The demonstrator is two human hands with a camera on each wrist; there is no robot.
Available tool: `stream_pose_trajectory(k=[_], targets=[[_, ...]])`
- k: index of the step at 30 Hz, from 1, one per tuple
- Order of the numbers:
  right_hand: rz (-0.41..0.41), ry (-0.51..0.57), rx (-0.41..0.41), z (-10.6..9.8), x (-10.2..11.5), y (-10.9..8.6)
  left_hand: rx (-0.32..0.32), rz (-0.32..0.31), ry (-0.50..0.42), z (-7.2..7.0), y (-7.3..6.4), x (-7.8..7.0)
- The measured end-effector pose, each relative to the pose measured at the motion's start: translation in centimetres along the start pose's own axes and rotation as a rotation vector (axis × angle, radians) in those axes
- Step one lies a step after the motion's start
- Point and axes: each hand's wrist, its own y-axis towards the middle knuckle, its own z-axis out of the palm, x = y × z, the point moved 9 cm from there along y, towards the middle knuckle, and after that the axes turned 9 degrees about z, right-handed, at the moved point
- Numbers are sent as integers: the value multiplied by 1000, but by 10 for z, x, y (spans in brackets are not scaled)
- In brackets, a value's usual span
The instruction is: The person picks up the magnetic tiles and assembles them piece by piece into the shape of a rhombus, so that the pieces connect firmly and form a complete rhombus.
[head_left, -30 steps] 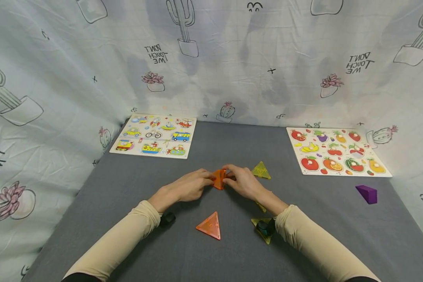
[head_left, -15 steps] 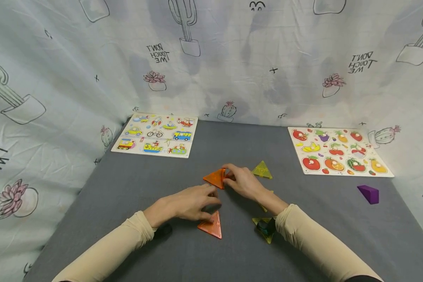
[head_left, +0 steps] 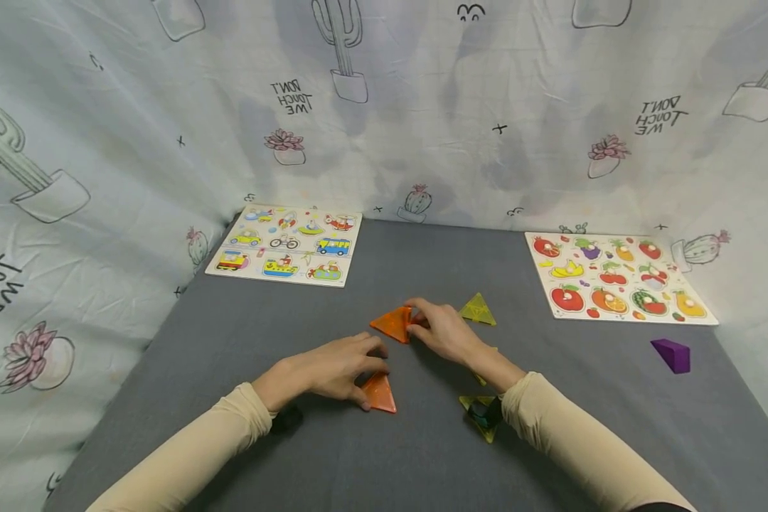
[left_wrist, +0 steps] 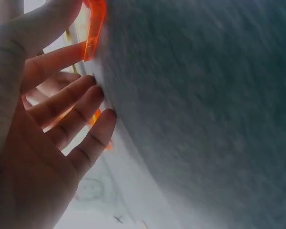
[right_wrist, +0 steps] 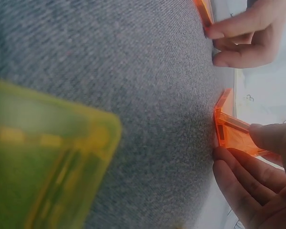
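Note:
My left hand [head_left: 339, 366] pinches a translucent orange triangle tile [head_left: 382, 395] between thumb and index finger, near the middle of the table. In the left wrist view the edge of that tile [left_wrist: 93, 33] shows at the thumb, while the other fingers spread loosely. Farther back, my right hand [head_left: 444, 331] grips an orange tile that stands up [right_wrist: 240, 138]. A second orange tile [head_left: 390, 323] lies against it on the left, and the two meet along an edge. The right fingers partly cover the standing tile.
Yellow triangle tiles lie on the right: one behind the right hand [head_left: 478, 310], one beneath the wrist camera [head_left: 486, 431], another mostly hidden by the forearm. A purple block [head_left: 673, 355] sits farther right. Picture boards of vehicles [head_left: 284, 244] and fruit [head_left: 619, 277] lie at the back.
My left hand has let go of the far orange tiles, moved toward me and taken hold of the near tile, which has shifted slightly away from me. My right hand keeps its place.

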Motion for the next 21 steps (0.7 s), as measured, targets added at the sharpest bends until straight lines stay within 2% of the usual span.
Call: stream_pose_trajectory(k=[7,13,16,21], targets=[[-8,14,-6,-1,-3,-2,-34,-84,-48,-3,-9,21],[-14,-17,-24,0,-1,-3,-70,-144,-40,-7,-16,33],[-30,-44,-41,0,2,-2,-108,-179,-29,-12,-19,39],[-52,-62,-54,0,6,-2,-207,-267,-71,-21,-25,52]])
